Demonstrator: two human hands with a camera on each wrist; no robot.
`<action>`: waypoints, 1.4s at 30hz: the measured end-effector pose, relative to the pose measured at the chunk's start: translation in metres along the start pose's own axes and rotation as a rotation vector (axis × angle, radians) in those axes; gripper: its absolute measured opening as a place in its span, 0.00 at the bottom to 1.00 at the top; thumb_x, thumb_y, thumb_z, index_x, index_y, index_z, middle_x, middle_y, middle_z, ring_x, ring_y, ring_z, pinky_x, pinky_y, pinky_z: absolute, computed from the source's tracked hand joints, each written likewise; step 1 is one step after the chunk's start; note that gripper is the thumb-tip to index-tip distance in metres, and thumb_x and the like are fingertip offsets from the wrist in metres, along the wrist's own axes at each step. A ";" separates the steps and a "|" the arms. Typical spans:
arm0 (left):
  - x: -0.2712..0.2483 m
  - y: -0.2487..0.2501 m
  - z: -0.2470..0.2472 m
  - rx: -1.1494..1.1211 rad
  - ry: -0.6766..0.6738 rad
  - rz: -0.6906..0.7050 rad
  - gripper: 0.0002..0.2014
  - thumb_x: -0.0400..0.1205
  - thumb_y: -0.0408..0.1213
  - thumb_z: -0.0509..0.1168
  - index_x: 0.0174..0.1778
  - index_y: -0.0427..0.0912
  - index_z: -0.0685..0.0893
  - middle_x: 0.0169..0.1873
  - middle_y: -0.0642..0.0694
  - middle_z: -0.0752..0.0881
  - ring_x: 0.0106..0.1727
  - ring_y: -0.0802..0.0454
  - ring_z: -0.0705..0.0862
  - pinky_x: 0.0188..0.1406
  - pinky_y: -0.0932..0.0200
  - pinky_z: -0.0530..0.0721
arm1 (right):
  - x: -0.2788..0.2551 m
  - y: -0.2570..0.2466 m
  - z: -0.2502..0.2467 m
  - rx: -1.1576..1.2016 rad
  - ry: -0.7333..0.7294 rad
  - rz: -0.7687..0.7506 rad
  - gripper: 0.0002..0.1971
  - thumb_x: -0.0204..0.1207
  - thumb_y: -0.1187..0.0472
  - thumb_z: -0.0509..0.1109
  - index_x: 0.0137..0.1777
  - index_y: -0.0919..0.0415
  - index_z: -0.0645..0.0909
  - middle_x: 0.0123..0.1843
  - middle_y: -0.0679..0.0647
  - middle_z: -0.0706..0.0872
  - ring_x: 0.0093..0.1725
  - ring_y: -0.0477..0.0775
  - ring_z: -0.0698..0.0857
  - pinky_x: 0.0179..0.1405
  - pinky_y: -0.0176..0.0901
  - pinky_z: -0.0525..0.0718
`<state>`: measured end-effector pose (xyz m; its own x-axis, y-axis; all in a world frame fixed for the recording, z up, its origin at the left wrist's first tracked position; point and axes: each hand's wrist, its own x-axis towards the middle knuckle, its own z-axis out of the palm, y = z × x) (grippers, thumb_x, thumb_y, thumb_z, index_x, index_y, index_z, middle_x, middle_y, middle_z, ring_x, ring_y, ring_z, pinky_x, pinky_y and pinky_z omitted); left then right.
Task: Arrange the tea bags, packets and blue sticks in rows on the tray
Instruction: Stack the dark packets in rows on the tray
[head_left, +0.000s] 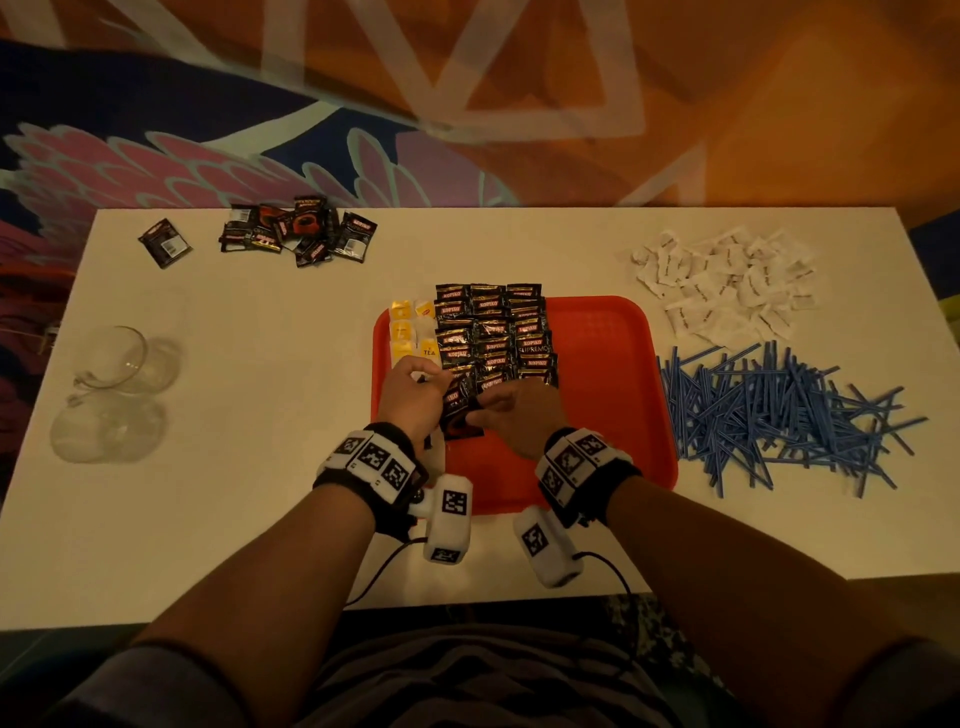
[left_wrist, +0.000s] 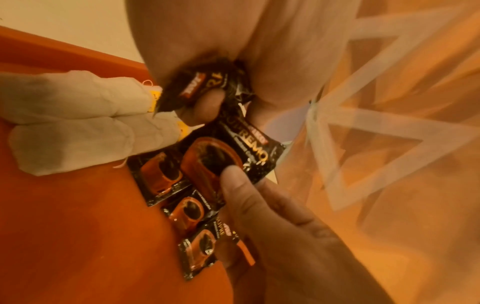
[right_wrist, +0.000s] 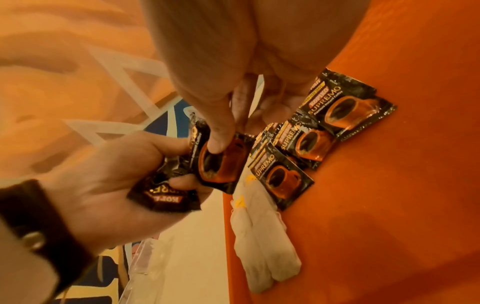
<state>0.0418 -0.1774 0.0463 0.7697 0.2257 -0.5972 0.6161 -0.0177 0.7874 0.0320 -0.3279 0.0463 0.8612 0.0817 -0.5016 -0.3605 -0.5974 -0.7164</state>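
A red tray holds a column of tea bags on its left and three columns of black coffee packets beside them. My left hand grips a small bunch of black packets over the tray's near left part. My right hand pinches one black packet at the edge of that bunch, thumb on its printed cup. In the left wrist view that same pinched packet hangs above the lowest packets of the rows. Blue sticks lie heaped right of the tray.
White sachets are piled at the back right of the white table. Loose black packets and a single one lie at the back left. Two glass cups lie on their sides at the left.
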 end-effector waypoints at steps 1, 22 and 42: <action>0.001 -0.005 0.002 0.000 0.019 0.002 0.07 0.85 0.35 0.67 0.44 0.49 0.77 0.49 0.38 0.86 0.40 0.46 0.87 0.23 0.58 0.81 | 0.000 0.001 0.001 -0.009 -0.011 -0.002 0.15 0.72 0.54 0.79 0.57 0.56 0.88 0.51 0.48 0.89 0.47 0.42 0.84 0.46 0.31 0.80; 0.008 -0.042 0.002 0.894 -0.118 0.178 0.21 0.80 0.29 0.64 0.67 0.47 0.87 0.62 0.43 0.85 0.60 0.42 0.84 0.56 0.50 0.86 | 0.034 0.066 -0.006 -0.132 0.017 0.228 0.10 0.75 0.53 0.77 0.52 0.55 0.83 0.49 0.47 0.88 0.47 0.43 0.83 0.33 0.26 0.72; 0.017 -0.043 0.001 0.688 0.006 0.255 0.13 0.84 0.28 0.62 0.59 0.41 0.90 0.61 0.41 0.86 0.62 0.44 0.84 0.57 0.64 0.77 | 0.035 0.059 -0.001 -0.068 0.142 0.314 0.12 0.73 0.54 0.79 0.49 0.54 0.79 0.52 0.52 0.86 0.36 0.36 0.76 0.23 0.25 0.66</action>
<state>0.0286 -0.1736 0.0027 0.9037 0.1380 -0.4054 0.3848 -0.6773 0.6271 0.0416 -0.3605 -0.0130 0.7548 -0.2234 -0.6167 -0.5955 -0.6275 -0.5016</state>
